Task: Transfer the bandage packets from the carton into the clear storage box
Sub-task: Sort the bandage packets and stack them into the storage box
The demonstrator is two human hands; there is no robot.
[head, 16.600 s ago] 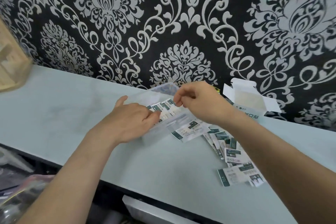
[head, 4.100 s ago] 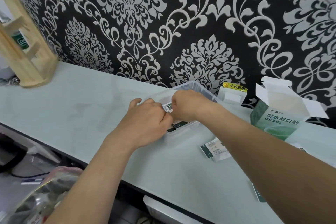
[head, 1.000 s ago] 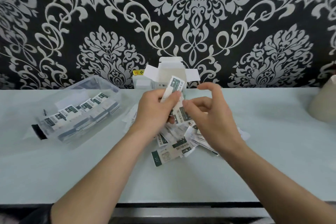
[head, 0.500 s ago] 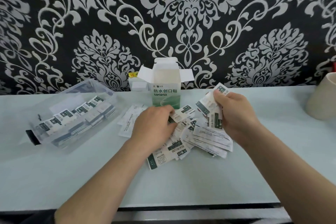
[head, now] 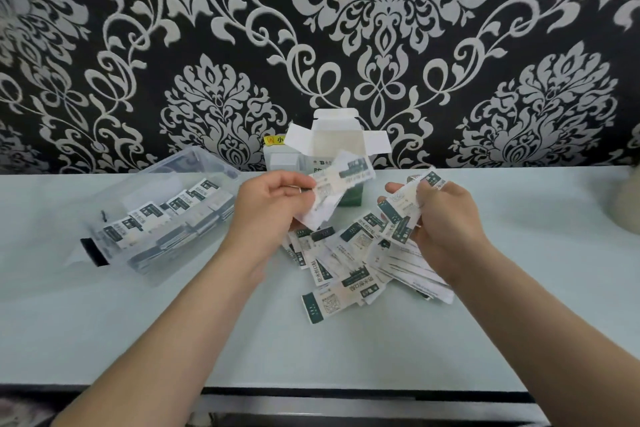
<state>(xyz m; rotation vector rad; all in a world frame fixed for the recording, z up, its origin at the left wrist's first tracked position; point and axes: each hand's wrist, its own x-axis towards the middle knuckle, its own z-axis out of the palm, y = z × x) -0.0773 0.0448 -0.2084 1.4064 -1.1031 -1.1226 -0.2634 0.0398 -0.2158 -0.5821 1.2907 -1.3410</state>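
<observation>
A loose pile of white-and-green bandage packets [head: 349, 263] lies on the pale table in front of me. My left hand [head: 266, 208] holds a couple of packets [head: 334, 185] raised above the pile. My right hand [head: 446, 218] grips a small stack of packets [head: 403, 208] to the right. The green-and-white carton [head: 337, 146] stands open behind the hands, against the wall. The clear storage box [head: 162, 215] sits to the left with several packets lined up inside.
A small white box with a yellow label [head: 278, 152] stands left of the carton. A pale rounded object [head: 628, 198] shows at the right edge. The patterned wall rises right behind the table [head: 104, 329], whose front edge runs along the bottom.
My left hand has lifted off the pile with packets pinched in it. My right hand has dropped slightly, still holding its stack. The view shifted little.
</observation>
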